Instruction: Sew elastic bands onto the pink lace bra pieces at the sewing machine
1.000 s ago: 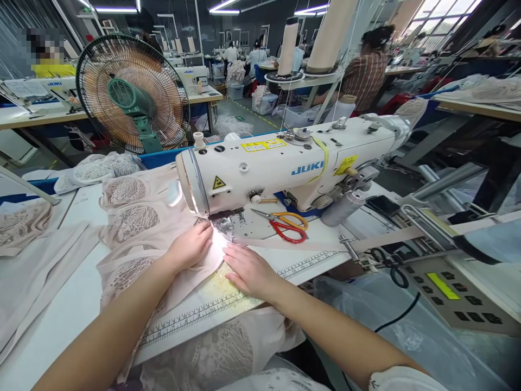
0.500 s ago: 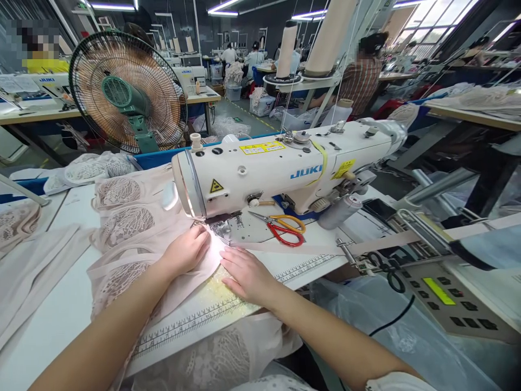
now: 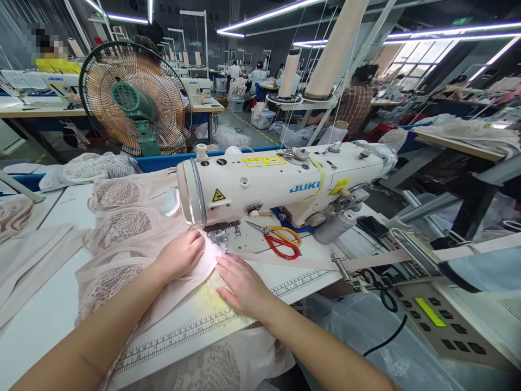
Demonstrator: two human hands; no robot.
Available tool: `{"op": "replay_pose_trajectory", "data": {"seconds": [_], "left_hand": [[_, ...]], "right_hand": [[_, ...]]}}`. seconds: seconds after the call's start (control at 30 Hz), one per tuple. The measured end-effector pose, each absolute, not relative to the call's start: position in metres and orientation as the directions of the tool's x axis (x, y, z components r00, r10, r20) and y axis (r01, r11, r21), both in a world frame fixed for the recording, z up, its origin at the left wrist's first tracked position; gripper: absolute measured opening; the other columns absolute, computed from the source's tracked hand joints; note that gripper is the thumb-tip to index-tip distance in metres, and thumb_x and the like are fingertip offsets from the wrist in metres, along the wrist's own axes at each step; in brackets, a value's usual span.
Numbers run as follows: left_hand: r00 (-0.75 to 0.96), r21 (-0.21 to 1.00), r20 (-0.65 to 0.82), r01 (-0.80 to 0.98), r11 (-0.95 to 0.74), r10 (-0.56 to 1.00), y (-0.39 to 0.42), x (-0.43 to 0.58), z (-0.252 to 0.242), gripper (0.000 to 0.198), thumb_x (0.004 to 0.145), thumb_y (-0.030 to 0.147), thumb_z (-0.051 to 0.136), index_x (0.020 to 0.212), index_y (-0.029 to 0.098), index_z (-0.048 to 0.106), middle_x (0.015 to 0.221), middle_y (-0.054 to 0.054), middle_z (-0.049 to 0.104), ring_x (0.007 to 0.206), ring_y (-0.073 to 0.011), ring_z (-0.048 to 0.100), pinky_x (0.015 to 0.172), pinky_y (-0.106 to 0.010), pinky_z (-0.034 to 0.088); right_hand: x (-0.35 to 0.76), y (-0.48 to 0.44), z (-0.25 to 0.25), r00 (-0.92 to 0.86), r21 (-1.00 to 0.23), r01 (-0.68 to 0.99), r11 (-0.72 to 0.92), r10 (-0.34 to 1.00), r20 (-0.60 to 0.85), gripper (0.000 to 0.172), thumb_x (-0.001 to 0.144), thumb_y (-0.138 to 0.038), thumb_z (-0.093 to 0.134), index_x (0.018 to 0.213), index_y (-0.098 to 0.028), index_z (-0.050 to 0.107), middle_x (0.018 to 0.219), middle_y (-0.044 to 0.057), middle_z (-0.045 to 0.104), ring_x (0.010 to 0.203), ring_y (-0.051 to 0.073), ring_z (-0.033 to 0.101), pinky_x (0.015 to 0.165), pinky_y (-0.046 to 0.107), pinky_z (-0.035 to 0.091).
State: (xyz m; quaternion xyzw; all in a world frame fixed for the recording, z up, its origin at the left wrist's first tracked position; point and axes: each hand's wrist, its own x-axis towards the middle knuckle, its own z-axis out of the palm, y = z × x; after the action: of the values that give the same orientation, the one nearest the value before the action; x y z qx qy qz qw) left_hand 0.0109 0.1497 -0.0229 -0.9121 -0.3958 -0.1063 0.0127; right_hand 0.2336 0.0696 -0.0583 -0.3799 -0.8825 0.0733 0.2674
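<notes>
Under the head of a white JUKI sewing machine lies the pale pink fabric of a lace bra. My left hand rests on this fabric just left of the presser foot, its fingers bent, close together and pressed onto the cloth. Over the fabric's right edge my right hand lies with fingers stretched out and thumb apart. What is under its fingertips is hidden. Scissors with one red and one orange handle lie on the machine bed, to the right of both hands.
More lace pieces spread left of the machine. A ruler strip runs along the table's front edge. A grey thread cone and a control panel are at right. Behind stand a large fan and people at other machines.
The camera view has tilted slightly upward, so the machine sits lower in the picture. Both hands keep nearly the same place on the fabric by the presser foot.
</notes>
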Motion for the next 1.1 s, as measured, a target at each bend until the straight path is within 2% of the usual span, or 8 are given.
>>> {"op": "replay_pose_trajectory", "data": {"seconds": [0.27, 0.37, 0.43, 0.5, 0.6, 0.7, 0.83, 1.1], "left_hand": [[0.667, 0.073, 0.194, 0.722, -0.688, 0.72, 0.157, 0.009, -0.013, 0.029, 0.092, 0.027, 0.037, 0.093, 0.014, 0.063, 0.098, -0.016, 0.06, 0.089, -0.0267, 0.058, 0.075, -0.041, 0.05], [0.695, 0.114, 0.169, 0.69, -0.715, 0.699, 0.143, 0.014, -0.008, 0.029, 0.091, 0.025, 0.036, 0.089, 0.016, 0.064, 0.099, -0.012, 0.063, 0.09, -0.0245, 0.058, 0.077, -0.038, 0.051], [0.746, 0.138, 0.151, 0.634, -0.761, 0.649, 0.128, 0.018, -0.009, 0.024, 0.09, 0.024, 0.041, 0.094, 0.018, 0.064, 0.101, -0.01, 0.065, 0.094, -0.023, 0.06, 0.08, -0.036, 0.052], [0.796, 0.105, 0.155, 0.576, -0.81, 0.586, 0.112, 0.02, -0.014, 0.024, 0.089, 0.021, 0.045, 0.104, 0.017, 0.063, 0.107, -0.011, 0.066, 0.102, -0.0236, 0.06, 0.087, -0.037, 0.05], [0.83, -0.055, 0.164, 0.547, -0.835, 0.533, 0.102, 0.018, -0.022, 0.034, 0.09, 0.012, 0.04, 0.118, 0.013, 0.059, 0.123, -0.016, 0.062, 0.115, -0.0262, 0.056, 0.096, -0.041, 0.046], [0.838, -0.146, 0.134, 0.544, -0.826, 0.529, 0.108, 0.009, -0.027, 0.039, 0.092, 0.011, 0.037, 0.127, 0.014, 0.055, 0.134, -0.013, 0.057, 0.12, -0.027, 0.054, 0.098, -0.043, 0.043], [0.829, -0.133, 0.114, 0.559, -0.819, 0.547, 0.128, -0.003, -0.033, 0.041, 0.094, 0.012, 0.034, 0.129, 0.019, 0.054, 0.137, -0.008, 0.055, 0.124, -0.0263, 0.052, 0.102, -0.046, 0.04], [0.832, -0.125, 0.075, 0.554, -0.823, 0.549, 0.154, -0.01, -0.028, 0.044, 0.095, 0.016, 0.03, 0.134, 0.02, 0.051, 0.14, -0.01, 0.052, 0.128, -0.0248, 0.049, 0.107, -0.046, 0.037]], "right_hand": [[0.232, 0.071, -0.058, -0.601, -0.341, 0.624, 0.703, 0.711, 0.366, 0.048, 0.09, -0.037, 0.054, 0.129, -0.009, 0.054, 0.139, 0.016, 0.052, 0.131, 0.027, 0.046, 0.11, 0.046, 0.038], [0.23, 0.072, -0.058, -0.604, -0.335, 0.628, 0.702, 0.711, 0.36, 0.05, 0.089, -0.039, 0.056, 0.128, -0.007, 0.054, 0.138, 0.017, 0.053, 0.131, 0.028, 0.046, 0.11, 0.046, 0.038], [0.228, 0.074, -0.057, -0.599, -0.328, 0.641, 0.694, 0.72, 0.351, 0.052, 0.088, -0.04, 0.057, 0.129, -0.007, 0.054, 0.137, 0.018, 0.053, 0.131, 0.027, 0.046, 0.11, 0.044, 0.038], [0.226, 0.075, -0.056, -0.589, -0.322, 0.66, 0.679, 0.734, 0.339, 0.054, 0.088, -0.04, 0.058, 0.13, -0.007, 0.053, 0.138, 0.018, 0.052, 0.131, 0.027, 0.046, 0.11, 0.043, 0.039], [0.223, 0.075, -0.055, -0.575, -0.317, 0.677, 0.665, 0.746, 0.336, 0.054, 0.089, -0.042, 0.057, 0.13, -0.007, 0.054, 0.14, 0.018, 0.05, 0.132, 0.027, 0.045, 0.11, 0.043, 0.038], [0.223, 0.075, -0.055, -0.579, -0.313, 0.678, 0.665, 0.745, 0.33, 0.053, 0.09, -0.043, 0.055, 0.129, -0.007, 0.055, 0.14, 0.017, 0.05, 0.132, 0.028, 0.045, 0.11, 0.043, 0.037], [0.223, 0.075, -0.055, -0.586, -0.322, 0.673, 0.666, 0.745, 0.319, 0.053, 0.09, -0.043, 0.055, 0.128, -0.007, 0.055, 0.14, 0.017, 0.05, 0.134, 0.028, 0.042, 0.11, 0.044, 0.037], [0.224, 0.077, -0.054, -0.57, -0.321, 0.662, 0.677, 0.733, 0.37, 0.05, 0.088, -0.045, 0.056, 0.123, -0.009, 0.057, 0.138, 0.016, 0.053, 0.131, 0.027, 0.046, 0.108, 0.041, 0.037]]}}
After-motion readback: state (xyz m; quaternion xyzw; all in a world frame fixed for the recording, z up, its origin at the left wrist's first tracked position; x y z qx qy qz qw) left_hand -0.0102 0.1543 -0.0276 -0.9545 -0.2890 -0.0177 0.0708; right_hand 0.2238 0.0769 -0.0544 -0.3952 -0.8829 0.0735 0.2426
